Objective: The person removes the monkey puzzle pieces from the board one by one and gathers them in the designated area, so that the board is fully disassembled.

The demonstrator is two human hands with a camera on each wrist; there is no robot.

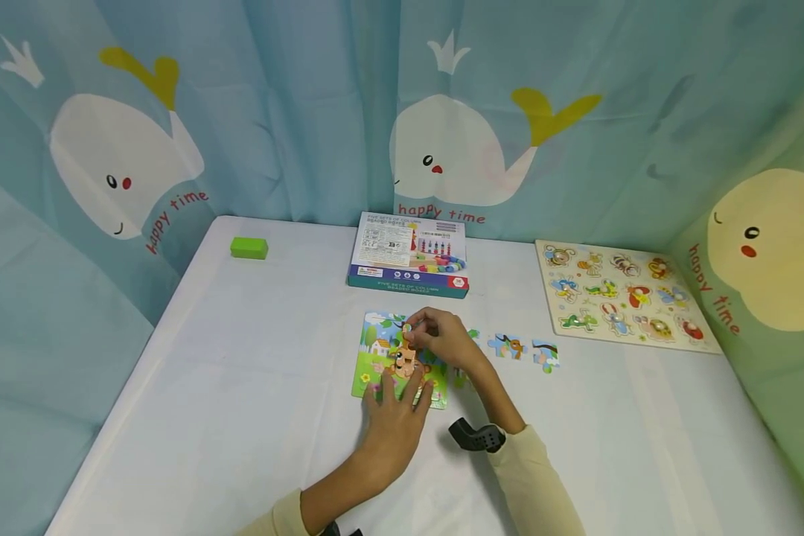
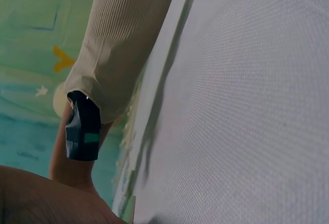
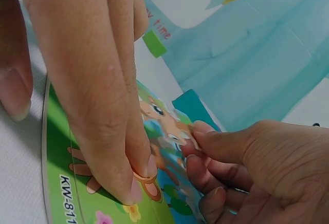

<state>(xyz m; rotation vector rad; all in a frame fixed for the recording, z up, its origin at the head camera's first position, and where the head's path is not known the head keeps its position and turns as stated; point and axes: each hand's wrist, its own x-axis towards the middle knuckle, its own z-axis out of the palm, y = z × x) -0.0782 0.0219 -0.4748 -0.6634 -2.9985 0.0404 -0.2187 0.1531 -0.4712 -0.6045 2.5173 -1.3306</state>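
Note:
A jigsaw puzzle (image 1: 362, 376) with a cartoon animal on green grass lies flat at the middle of the table. My left hand (image 1: 394, 428) rests on its lower part, fingers spread and fairly straight, the tips touching the picture. At the puzzle's upper right, my right hand (image 1: 445, 339) pinches a small puzzle piece (image 1: 407, 328) between thumb and fingers; in the right wrist view the hand (image 3: 272, 157) mostly covers that piece. Two loose pieces, one with a branch (image 1: 507, 346) and another (image 1: 546, 355), lie to the right. More pieces show partly behind my right hand and wrist.
A boxed beaded toy set (image 1: 409, 257) lies behind the puzzle. A wooden insect peg board (image 1: 616, 294) is at the back right, a green block (image 1: 249, 248) at the back left. Whale-print curtains (image 1: 308, 112) enclose the white table (image 1: 241, 417).

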